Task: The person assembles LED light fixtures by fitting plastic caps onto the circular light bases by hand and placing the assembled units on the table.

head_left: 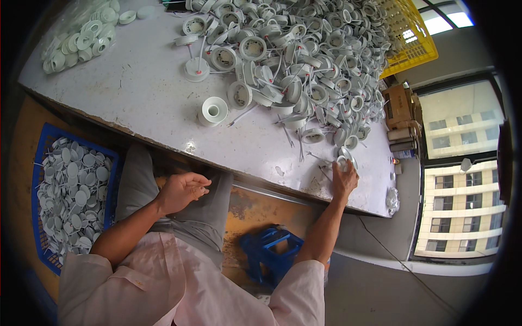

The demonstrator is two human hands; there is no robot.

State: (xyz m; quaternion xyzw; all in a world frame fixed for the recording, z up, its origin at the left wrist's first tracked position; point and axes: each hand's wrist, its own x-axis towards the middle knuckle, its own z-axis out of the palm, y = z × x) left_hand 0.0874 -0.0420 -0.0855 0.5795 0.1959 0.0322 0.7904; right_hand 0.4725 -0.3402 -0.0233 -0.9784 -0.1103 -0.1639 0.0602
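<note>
Over my lap, short of the table edge, my left hand is loosely curled with the fingers apart, and I see nothing in it. My right hand reaches to the right part of the white table and has its fingers on a white round lamp housing, partly hidden by them. A large pile of similar white housings, many with wires and red tips, covers the far side. Nearer me, a white cup-shaped part stands alone on the tabletop.
A clear bag of white rings lies at the far left. Below it, a blue basket holds many white discs. A yellow crate and cardboard boxes stand at the right, near the window. A blue stool is on the floor.
</note>
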